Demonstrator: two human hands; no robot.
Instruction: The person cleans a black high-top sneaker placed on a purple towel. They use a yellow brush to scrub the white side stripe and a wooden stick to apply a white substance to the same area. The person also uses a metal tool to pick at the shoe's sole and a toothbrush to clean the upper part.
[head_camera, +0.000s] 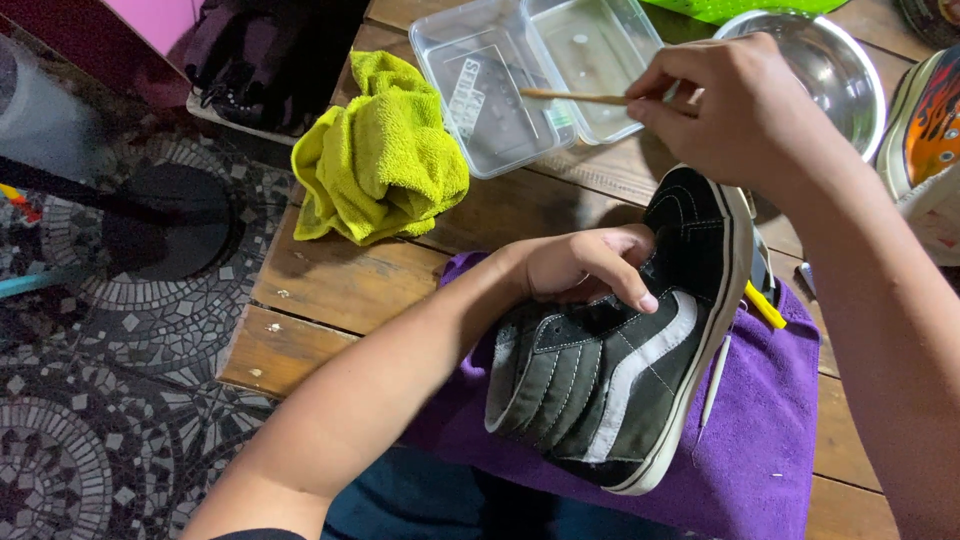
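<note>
A wooden slat table (340, 285) stands over mosaic floor (120, 400). On its purple towel (770, 440) lies a black high-top sneaker (620, 370); the left hand (585, 265) grips its collar, while the right hand (735, 110), above the sneaker, pinches a thin wooden stick (570, 96).

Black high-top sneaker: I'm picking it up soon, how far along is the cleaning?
Set out: purple cloth, clear plastic tray, green towel. In hand: left hand steadies the black high-top sneaker; right hand holds a wooden-handled tool. No suds visible; drying remains.

The right hand (745, 115) hides the far end of the wooden stick (572, 97), the picture's edge cuts the painted shoe (925, 130), and the left hand (585, 265) covers the sneaker's (620, 350) opening.
</note>
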